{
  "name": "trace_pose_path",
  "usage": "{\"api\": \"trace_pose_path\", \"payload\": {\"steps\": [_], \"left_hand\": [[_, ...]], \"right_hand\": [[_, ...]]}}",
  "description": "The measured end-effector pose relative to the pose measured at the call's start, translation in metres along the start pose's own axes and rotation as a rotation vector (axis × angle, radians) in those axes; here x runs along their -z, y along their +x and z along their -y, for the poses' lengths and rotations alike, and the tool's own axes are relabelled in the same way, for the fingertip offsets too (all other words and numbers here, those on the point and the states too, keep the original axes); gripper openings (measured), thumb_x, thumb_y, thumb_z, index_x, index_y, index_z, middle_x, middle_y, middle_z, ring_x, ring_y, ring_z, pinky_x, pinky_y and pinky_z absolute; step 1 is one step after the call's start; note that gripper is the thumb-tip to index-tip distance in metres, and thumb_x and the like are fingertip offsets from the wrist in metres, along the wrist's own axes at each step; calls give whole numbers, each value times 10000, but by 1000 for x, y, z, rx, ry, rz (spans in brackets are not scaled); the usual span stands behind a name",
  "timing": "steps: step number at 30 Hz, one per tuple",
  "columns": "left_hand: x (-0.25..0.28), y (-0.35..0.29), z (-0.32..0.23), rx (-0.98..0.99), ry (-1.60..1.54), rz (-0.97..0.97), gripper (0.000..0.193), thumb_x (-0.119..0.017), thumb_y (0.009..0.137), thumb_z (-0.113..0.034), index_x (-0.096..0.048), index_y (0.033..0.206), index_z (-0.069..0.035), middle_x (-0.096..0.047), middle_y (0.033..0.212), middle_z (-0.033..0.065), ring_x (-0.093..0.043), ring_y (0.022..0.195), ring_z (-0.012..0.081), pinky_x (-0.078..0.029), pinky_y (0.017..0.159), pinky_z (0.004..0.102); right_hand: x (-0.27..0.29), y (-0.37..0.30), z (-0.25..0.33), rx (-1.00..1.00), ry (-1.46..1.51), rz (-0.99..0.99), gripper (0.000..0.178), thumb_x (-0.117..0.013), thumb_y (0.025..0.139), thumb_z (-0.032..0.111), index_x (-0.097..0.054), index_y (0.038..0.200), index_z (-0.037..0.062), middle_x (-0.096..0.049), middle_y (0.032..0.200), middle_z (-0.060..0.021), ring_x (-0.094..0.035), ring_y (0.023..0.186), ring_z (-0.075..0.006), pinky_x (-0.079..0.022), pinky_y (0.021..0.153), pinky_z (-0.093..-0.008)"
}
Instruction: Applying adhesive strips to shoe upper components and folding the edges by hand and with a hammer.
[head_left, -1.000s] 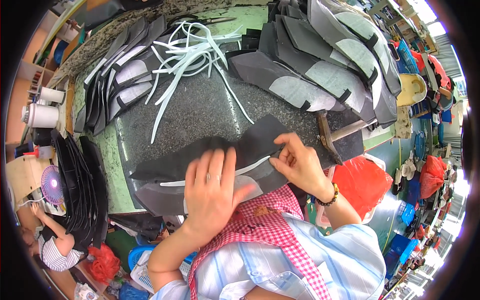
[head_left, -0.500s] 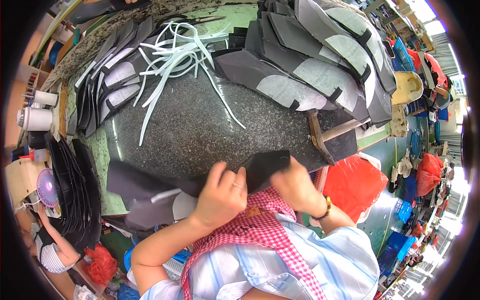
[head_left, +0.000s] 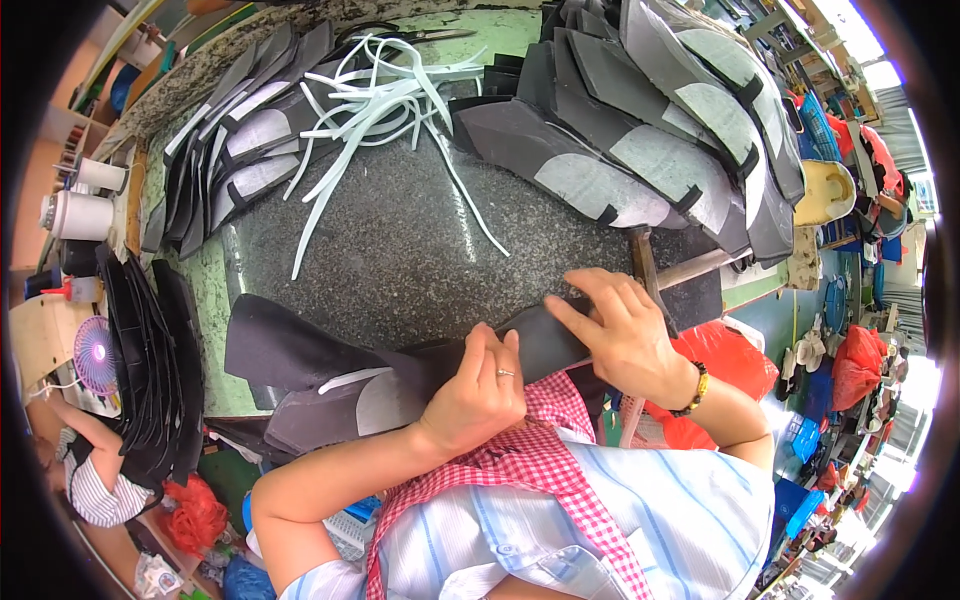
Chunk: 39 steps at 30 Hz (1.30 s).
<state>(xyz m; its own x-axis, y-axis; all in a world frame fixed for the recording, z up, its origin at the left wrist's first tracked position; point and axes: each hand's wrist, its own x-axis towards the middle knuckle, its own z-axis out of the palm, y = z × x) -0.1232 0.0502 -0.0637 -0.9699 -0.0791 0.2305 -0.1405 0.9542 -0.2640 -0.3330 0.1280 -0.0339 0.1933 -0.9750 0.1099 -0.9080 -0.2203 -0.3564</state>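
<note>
A dark, flexible cut piece (head_left: 290,345) with a pale rounded patch lies along the near edge of the stone slab (head_left: 370,240). My left hand (head_left: 478,385) is closed on its upper edge near the middle, fingertips pinched together. At the piece's right end, my right hand (head_left: 630,340) lies over the material with its fingers stretched and apart; its palm side is hidden. A short white strip (head_left: 350,379) sits against the piece, left of my left hand. Just beyond my right hand, a hammer (head_left: 690,268) rests on the slab.
White strips (head_left: 390,105) lie tangled at the slab's far side, near scissors (head_left: 440,35). Stacks of similar dark pieces stand at the far left (head_left: 250,135) and far right (head_left: 640,130). A red plastic bag (head_left: 725,365) is at the right, a purple fan (head_left: 96,355) at the left.
My right hand has opened from a closed, blurred grip and now lies spread over the piece's right end, slightly farther right. My left hand keeps its pinch. The whole view has shifted slightly.
</note>
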Motion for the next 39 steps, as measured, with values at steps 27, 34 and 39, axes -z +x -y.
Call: {"api": "trace_pose_path", "payload": {"steps": [27,34,39], "left_hand": [[25,-111,41,381,-334,96,349,-596,817,-188,-689,1138,-85,-617,1260,122,-583,1154,298,-447,1028,465],[17,-138,26,863,-545,-96,679,-775,591,-68,-597,1235,57,-551,1296,201,-553,1188,396,-457,1018,478],[12,-143,22,852,-506,-65,889,-800,535,-139,-499,1336,100,-494,1369,215,-510,1251,400,-428,1048,480]], "right_hand": [[-53,75,96,-161,778,-30,452,-663,847,71,-544,1264,-56,-571,1184,-213,-587,1052,-387,-494,895,-429],[-48,101,108,-237,745,59,404,-647,883,91,-570,1251,-58,-665,1013,-248,-633,951,-412,-514,822,-451],[-57,100,113,-160,731,8,322,-617,879,47,-617,1182,-64,-676,1012,-256,-655,914,-406,-530,812,-449]]}}
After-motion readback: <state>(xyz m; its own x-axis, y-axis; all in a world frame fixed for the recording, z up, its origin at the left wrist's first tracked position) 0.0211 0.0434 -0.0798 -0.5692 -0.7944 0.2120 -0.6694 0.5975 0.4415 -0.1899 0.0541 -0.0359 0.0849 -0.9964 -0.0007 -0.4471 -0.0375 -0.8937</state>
